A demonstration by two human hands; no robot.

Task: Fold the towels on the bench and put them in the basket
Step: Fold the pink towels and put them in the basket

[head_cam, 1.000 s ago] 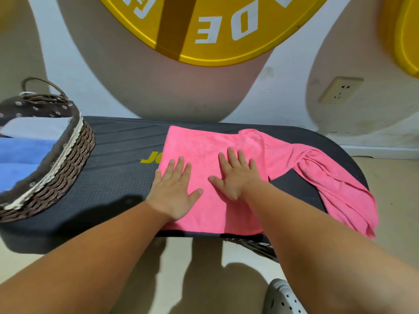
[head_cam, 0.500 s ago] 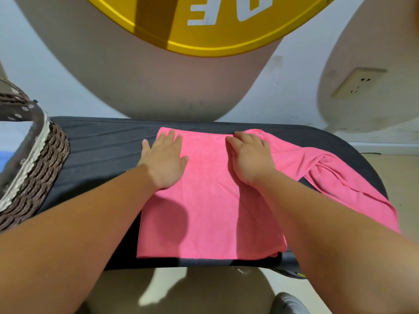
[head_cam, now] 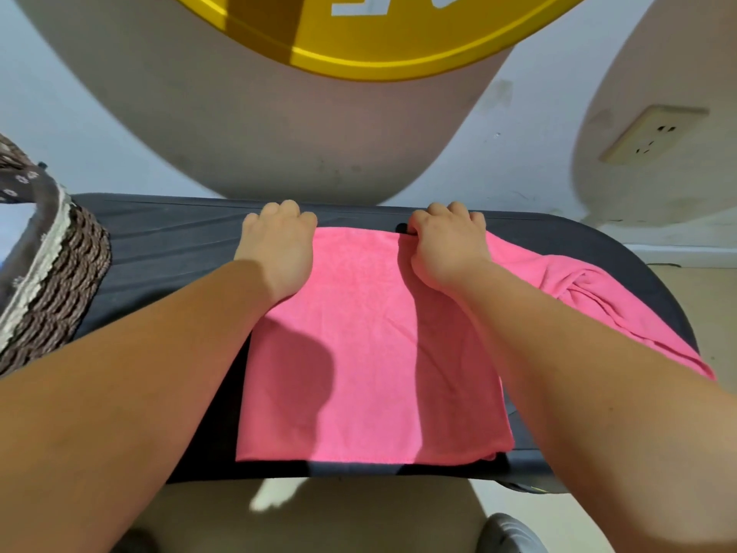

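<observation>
Basket [head_cam: 60, 273] sits at table's [head_cam: 167, 241] left end. Pink towel [head_cam: 367, 353] lies flat mid-table, right part bunched. Left hand [head_cam: 279, 249] curled on towel's far-left corner; right hand [head_cam: 446, 245] gripping far edge w/ fingers curled.

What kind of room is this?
Probably a gym or a workout corner at home. The pink towel lies on a padded black bench, and a big yellow weight plate leans against the wall behind it.

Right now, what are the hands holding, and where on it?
Both the left hand and right hand grip the pink towel at its far edge.
</observation>
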